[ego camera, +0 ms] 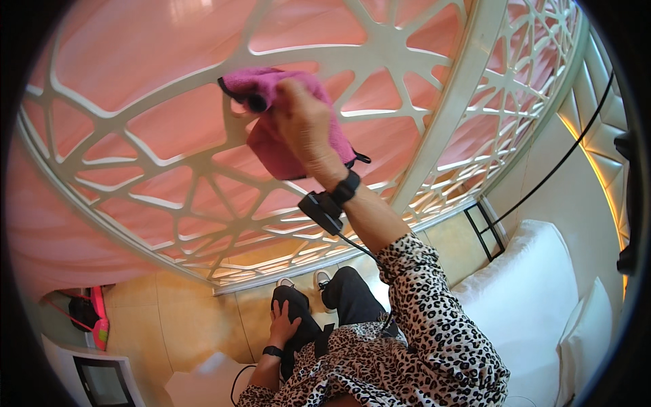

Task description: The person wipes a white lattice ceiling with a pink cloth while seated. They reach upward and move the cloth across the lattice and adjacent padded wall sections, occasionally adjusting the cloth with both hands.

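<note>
A pink cloth with black edging [285, 157] is bunched in my right hand [302, 119], which is raised against a white openwork lattice screen [391, 51]. Part of the cloth hangs below the fingers, and a small loop shows at its corner. My right wrist carries a black strap with a small black device [323, 206] and a cable. Lower down, my left hand [284, 321] rests on my dark-trousered knee with its fingers spread, holding nothing. Pink fabric [173, 119] fills the gaps behind the lattice.
A vertical frame post [452, 102] divides the lattice panels. White padded seating [524, 305] and a cushion [585, 341] are at right, below a black cable [564, 163]. A black metal frame [483, 231] stands near the wall. A pink and black object [99, 320] lies at left.
</note>
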